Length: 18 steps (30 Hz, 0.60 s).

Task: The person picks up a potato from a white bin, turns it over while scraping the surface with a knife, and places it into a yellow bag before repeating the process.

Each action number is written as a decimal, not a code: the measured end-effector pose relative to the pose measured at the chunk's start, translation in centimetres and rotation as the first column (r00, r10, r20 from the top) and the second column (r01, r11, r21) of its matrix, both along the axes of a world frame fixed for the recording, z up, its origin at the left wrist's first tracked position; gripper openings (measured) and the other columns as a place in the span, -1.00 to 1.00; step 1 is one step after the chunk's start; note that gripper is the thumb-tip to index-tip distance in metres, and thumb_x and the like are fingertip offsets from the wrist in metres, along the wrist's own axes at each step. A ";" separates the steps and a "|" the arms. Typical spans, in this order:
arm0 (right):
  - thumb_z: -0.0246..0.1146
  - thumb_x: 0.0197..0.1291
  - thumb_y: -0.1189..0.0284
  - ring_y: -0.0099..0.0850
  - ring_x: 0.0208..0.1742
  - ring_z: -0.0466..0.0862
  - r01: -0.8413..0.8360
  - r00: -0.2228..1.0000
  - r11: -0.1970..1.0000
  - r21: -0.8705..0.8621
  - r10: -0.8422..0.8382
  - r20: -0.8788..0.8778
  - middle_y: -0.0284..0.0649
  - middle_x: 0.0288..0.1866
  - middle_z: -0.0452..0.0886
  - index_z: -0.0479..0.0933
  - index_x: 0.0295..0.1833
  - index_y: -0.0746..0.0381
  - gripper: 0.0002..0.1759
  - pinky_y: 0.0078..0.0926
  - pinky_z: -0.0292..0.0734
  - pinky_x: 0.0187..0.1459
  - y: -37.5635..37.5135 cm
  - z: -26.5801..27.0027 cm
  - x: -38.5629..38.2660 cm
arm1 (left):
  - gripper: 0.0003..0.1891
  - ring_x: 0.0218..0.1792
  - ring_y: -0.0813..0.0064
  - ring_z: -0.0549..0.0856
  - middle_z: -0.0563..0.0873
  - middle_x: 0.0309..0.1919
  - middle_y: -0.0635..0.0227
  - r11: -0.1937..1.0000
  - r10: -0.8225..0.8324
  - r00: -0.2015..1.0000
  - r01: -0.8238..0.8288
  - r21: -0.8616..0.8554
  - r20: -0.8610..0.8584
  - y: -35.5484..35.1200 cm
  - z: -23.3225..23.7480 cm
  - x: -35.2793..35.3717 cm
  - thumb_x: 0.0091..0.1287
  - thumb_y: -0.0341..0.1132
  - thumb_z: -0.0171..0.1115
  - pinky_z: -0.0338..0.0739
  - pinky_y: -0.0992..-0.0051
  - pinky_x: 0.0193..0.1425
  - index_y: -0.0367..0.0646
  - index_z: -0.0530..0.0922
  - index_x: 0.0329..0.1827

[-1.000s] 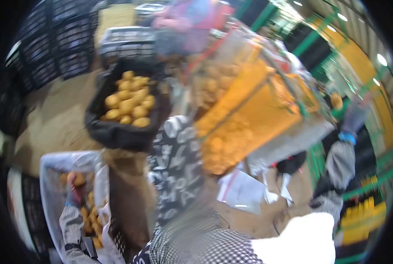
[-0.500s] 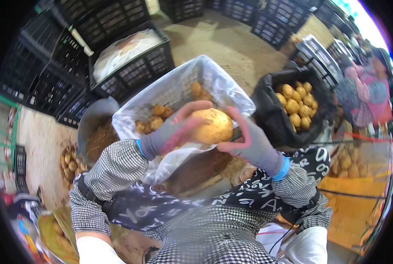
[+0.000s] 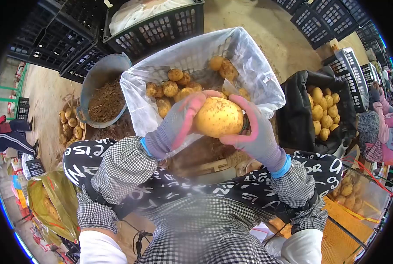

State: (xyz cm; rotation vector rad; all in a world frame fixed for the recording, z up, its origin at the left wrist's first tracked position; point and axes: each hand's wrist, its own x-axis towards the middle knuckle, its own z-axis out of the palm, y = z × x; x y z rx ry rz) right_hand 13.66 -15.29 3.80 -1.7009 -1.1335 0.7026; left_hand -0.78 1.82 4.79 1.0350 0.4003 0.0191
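Note:
A large yellow potato [image 3: 219,118] with dark specks on its skin is held up between my two gloved hands. My left hand [image 3: 177,123] has its pink-tipped fingers pressed to the potato's left side. On the other side, my right hand [image 3: 257,136] curls its fingers over the right end, with the thumb underneath. Below and behind the hands stands a crate lined with white plastic [image 3: 260,72]. Several smaller, dirtier potatoes [image 3: 170,89] lie inside the liner, partly hidden by my hands.
A bucket of soil [image 3: 87,83] stands left of the crate, beside a pile of potatoes [image 3: 71,125]. To the right, a black-lined container [image 3: 293,103] holds several clean potatoes. Black crates [image 3: 161,33] are stacked behind. Another person [image 3: 376,119] sits at far right.
My view has tilted and shifted, so the crate and bucket sit differently in it. Both hands still hold the same potato, and the left fingers have shifted on it.

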 end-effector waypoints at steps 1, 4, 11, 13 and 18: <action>0.56 -0.04 0.17 -0.26 0.21 0.56 0.010 0.995 0.999 0.033 -0.007 -0.098 -0.06 0.23 0.50 0.31 0.43 0.28 -0.06 -0.41 0.50 0.19 -0.1 -1.4 0.2 | -0.42 0.16 0.41 0.62 0.54 0.20 0.23 1.000 0.008 1.000 -0.008 0.026 -0.017 -0.1 0.1 0.2 0.56 0.06 -0.09 0.62 0.42 0.17 -0.20 0.29 0.44; 0.30 0.24 -0.03 -0.37 -0.08 0.65 0.032 0.876 0.995 -0.090 -0.071 -0.478 -0.07 0.10 0.57 0.33 0.39 0.30 -0.20 -0.55 0.61 -0.16 -0.6 -1.3 0.8 | -0.32 0.10 0.45 0.64 0.55 0.18 0.24 0.993 -0.024 0.999 0.027 0.112 -0.031 -0.5 0.1 0.5 0.50 0.13 0.03 0.66 0.47 0.06 -0.23 0.26 0.45; -0.19 0.48 -0.19 -0.38 -0.38 0.70 0.032 0.617 0.953 -0.300 -0.255 -0.744 -0.11 -0.01 0.64 0.33 0.33 0.28 -0.25 -0.53 0.65 -0.47 -1.0 -1.1 1.2 | -0.21 -0.10 0.54 0.68 0.60 0.11 0.21 0.952 -0.194 0.945 0.247 0.182 -0.264 0.0 -0.9 0.3 0.41 0.26 0.08 0.67 0.55 -0.18 -0.24 0.27 0.45; -0.21 0.49 -0.17 -0.35 -0.27 0.73 0.113 0.606 0.955 -0.273 -0.284 -0.743 -0.11 0.04 0.63 0.29 0.37 0.28 -0.25 -0.47 0.70 -0.39 -1.0 -1.0 0.7 | -0.18 -0.10 0.59 0.67 0.61 0.08 0.22 0.952 -0.216 0.931 0.268 0.147 -0.294 0.0 -0.9 0.1 0.40 0.31 0.06 0.64 0.62 -0.17 -0.27 0.31 0.41; -0.24 0.53 -0.10 -0.26 -0.05 0.73 0.163 0.513 0.958 -0.237 -0.287 -0.809 -0.07 0.15 0.59 0.23 0.43 0.31 -0.28 -0.32 0.77 -0.18 -1.4 -1.4 0.6 | -0.13 -0.33 0.42 0.74 0.65 0.04 0.12 0.961 -0.207 0.972 0.223 0.163 -0.110 -0.1 -2.0 -0.2 0.37 0.33 0.07 0.71 0.45 -0.31 -0.23 0.22 0.49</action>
